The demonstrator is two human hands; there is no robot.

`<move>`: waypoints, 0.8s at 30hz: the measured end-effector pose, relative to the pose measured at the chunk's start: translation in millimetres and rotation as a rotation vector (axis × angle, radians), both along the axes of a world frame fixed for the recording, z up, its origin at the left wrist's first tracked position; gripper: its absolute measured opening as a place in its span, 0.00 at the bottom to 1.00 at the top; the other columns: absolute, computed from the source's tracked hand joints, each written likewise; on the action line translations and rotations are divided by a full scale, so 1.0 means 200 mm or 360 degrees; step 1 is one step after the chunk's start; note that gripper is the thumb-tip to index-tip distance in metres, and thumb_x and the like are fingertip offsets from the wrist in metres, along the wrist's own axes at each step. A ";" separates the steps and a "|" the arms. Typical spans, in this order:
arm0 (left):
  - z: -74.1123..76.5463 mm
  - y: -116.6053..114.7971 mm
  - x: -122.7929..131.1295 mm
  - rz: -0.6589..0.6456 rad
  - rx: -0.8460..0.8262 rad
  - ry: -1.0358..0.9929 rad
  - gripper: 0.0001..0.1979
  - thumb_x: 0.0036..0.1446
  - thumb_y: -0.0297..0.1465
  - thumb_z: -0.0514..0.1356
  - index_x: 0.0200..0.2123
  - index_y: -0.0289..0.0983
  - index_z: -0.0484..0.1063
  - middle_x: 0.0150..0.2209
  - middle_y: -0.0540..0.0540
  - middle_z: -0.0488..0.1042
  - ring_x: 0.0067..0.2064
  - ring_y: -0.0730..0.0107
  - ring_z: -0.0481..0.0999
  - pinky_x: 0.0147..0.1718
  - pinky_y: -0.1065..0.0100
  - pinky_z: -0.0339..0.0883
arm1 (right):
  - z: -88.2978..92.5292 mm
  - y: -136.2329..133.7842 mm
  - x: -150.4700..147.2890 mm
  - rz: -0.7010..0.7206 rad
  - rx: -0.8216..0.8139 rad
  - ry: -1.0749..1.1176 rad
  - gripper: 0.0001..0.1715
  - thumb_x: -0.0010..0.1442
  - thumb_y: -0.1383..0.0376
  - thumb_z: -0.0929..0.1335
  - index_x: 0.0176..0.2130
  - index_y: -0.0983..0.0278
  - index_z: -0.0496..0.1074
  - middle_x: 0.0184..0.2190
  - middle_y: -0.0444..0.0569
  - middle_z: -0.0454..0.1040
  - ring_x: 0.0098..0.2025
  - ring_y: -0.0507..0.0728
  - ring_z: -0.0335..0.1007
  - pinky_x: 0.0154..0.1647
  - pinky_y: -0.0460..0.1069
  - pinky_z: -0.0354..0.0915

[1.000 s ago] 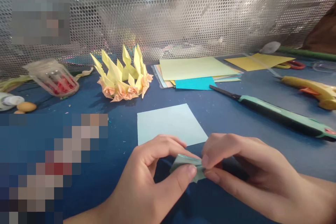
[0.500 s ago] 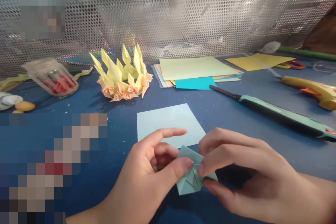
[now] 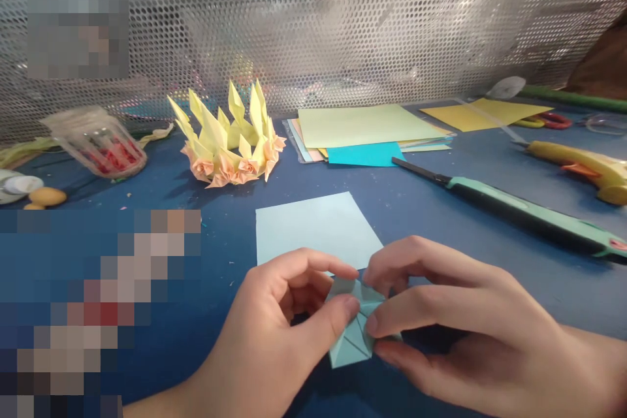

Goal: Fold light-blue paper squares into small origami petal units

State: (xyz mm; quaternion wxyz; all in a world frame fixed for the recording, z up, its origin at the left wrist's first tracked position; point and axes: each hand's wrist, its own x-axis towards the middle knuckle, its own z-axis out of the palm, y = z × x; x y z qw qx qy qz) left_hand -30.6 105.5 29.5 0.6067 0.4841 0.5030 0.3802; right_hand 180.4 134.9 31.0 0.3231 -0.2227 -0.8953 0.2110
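A small folded piece of light blue origami paper (image 3: pixel 353 343) is held between both hands at the lower middle. My left hand (image 3: pixel 289 320) grips its left side, thumb pressed on the top face and index finger bent over the far edge. My right hand (image 3: pixel 455 320) pinches the right side, with fingertips on the folds and the thumb below. Crossing creases show on the near face; the fingers hide part of the piece. Just beyond, a flat pale blue sheet (image 3: pixel 313 228) lies on the table, its near edge partly behind my hands.
On the blue table (image 3: pixel 215 300) stand a yellow and peach paper crown (image 3: pixel 230 150) and a jar with red bits (image 3: pixel 102 147). A stack of coloured paper (image 3: pixel 362 125), a green-black utility knife (image 3: pixel 514 209) and a yellow glue gun (image 3: pixel 573 160) lie behind and right. Perforated metal (image 3: pixel 313 26) rises behind.
My left index finger has bent down onto the far edge of the folded paper. My right fingers have shifted slightly left over it, and its far flap now looks parted.
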 end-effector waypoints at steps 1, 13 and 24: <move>-0.01 0.00 0.00 -0.0029 0.0021 0.0001 0.04 0.55 0.32 0.67 0.36 0.41 0.80 0.25 0.53 0.72 0.28 0.75 0.69 0.27 0.76 0.63 | 0.00 0.00 0.00 0.0006 0.0005 0.0008 0.08 0.57 0.73 0.73 0.37 0.62 0.78 0.39 0.50 0.73 0.34 0.51 0.78 0.37 0.42 0.75; 0.03 -0.02 0.02 0.0216 0.0074 0.0165 0.06 0.53 0.30 0.69 0.37 0.41 0.80 0.24 0.54 0.75 0.27 0.74 0.73 0.26 0.76 0.64 | 0.00 0.03 -0.04 -0.0137 -0.1055 0.0184 0.07 0.62 0.67 0.72 0.42 0.61 0.73 0.35 0.46 0.77 0.33 0.52 0.76 0.34 0.45 0.74; 0.06 -0.03 0.03 0.0258 -0.0054 -0.0169 0.17 0.51 0.31 0.72 0.44 0.42 0.73 0.32 0.52 0.83 0.35 0.70 0.83 0.33 0.76 0.71 | -0.01 0.03 -0.03 -0.0232 -0.1246 0.0289 0.07 0.67 0.63 0.68 0.35 0.61 0.71 0.28 0.43 0.73 0.30 0.51 0.69 0.30 0.44 0.66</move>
